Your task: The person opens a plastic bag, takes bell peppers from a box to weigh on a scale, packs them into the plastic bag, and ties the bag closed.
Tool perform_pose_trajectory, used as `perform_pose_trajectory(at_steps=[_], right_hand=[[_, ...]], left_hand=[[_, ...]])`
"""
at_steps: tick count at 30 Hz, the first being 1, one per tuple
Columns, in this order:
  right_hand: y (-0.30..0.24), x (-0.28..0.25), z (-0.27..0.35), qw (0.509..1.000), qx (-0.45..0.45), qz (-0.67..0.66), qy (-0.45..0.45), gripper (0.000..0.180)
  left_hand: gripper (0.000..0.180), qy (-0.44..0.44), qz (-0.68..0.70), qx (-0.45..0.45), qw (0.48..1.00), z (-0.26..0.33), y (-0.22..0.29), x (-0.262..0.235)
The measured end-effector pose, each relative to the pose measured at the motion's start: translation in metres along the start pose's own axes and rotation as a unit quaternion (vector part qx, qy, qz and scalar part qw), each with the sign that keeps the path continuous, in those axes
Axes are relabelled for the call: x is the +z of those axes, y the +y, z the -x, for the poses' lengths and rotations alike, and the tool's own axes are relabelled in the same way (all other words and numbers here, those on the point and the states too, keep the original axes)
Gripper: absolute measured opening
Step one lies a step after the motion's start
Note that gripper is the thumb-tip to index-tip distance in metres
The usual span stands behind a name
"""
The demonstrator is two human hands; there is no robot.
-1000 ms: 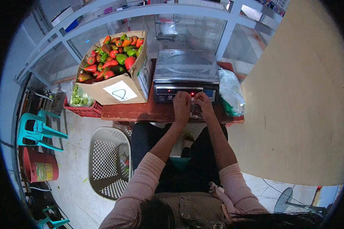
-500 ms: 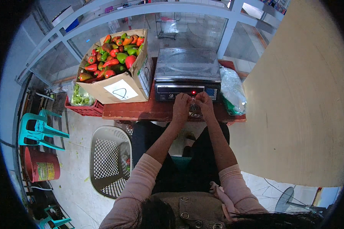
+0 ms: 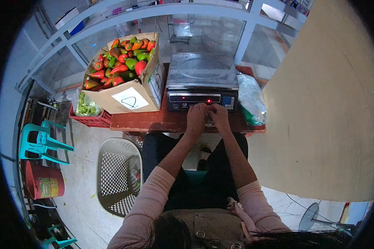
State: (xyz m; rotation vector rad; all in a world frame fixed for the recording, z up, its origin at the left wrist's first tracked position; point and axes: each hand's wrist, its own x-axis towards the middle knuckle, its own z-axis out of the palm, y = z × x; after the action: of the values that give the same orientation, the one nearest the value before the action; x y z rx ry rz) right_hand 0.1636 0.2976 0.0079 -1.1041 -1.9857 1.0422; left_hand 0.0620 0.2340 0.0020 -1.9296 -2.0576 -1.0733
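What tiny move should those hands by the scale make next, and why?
Perhaps ease the left hand slightly away from the right hand: both meet at what looks like clear plastic, in front of the scale, and hide its upper part, so its state is hard to tell.

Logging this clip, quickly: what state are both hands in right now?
Left hand: closed, apparently pinching a clear bag.
Right hand: closed, apparently pinching the same bag.
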Motion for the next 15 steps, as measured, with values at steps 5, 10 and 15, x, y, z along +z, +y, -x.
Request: perform_pose_trajectory(at_steps=[5, 10, 15], right_hand=[[0.006, -0.003, -0.005, 0.982, -0.152, 0.101, 0.055, 0.010], [0.013, -0.011, -0.007, 0.998, -0.059, -0.005, -0.012, 0.011], [0.003, -0.016, 0.009, 0.992, -0.099, 0.060, 0.051, 0.011]], left_hand=[[0.014, 0.012, 0.100, 0.015, 0.995, -0.001, -0.006, 0.007], [0.020, 0.014, 0.114, -0.003, 0.993, 0.002, 0.006, 0.007], [0.029, 0.018, -0.005, 0.010, 1.000, 0.013, 0.015, 0.021]])
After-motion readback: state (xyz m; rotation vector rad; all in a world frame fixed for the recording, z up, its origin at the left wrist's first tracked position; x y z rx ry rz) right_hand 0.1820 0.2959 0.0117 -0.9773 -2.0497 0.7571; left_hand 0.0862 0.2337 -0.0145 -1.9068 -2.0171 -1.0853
